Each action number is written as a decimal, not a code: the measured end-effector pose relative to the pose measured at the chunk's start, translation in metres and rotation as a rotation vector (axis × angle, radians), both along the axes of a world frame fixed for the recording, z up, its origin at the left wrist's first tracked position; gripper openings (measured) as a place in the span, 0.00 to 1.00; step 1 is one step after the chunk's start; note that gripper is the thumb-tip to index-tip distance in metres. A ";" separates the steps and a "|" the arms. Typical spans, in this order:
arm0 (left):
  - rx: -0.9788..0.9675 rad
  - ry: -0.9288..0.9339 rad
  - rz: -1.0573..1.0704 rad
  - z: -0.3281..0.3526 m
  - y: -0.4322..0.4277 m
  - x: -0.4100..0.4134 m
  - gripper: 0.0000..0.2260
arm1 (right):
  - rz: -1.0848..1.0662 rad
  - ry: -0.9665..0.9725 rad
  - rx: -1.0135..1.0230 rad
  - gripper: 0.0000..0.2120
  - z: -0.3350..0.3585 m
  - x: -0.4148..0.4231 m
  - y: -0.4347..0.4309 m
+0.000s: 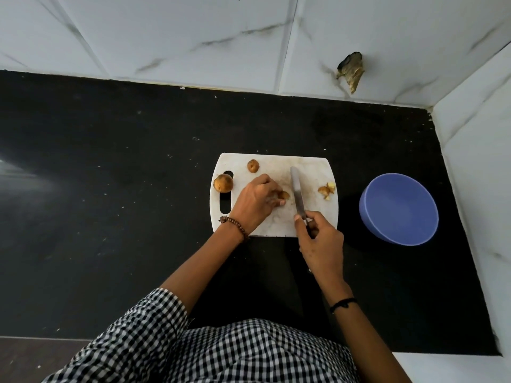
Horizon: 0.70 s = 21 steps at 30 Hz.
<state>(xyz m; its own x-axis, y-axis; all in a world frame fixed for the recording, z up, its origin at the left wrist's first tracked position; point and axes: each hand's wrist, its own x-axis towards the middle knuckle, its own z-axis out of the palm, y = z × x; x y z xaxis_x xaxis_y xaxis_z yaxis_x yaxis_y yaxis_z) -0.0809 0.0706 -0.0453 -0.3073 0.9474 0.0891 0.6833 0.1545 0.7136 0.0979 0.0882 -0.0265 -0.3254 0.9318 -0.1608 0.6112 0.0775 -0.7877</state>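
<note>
Left hand (pixel 255 201) pinching potato piece (pixel 283 195); right hand (pixel 318 239) gripping knife (pixel 297 193); scraps (pixel 327 190) cut; two whole potatoes (pixel 223 183) remaining.

Dim, soft daylight; pale glare streak at bench (pixel 110 161) left edge. Wide-angle bending wall tiles (pixel 193 31) near corners. My sleeve (pixel 143 335) slightly blurred.

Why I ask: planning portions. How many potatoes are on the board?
3: a big potato on the board by its slot, a small potato near the far edge, a third potato partly hidden under the left hand.
</note>
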 end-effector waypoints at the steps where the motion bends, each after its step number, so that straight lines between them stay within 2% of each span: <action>1: 0.005 0.004 0.001 0.000 0.000 0.001 0.10 | -0.001 0.004 0.001 0.09 0.000 0.000 -0.001; 21: 0.013 0.093 0.050 -0.003 0.001 0.008 0.07 | 0.115 -0.078 0.149 0.22 0.007 -0.008 -0.015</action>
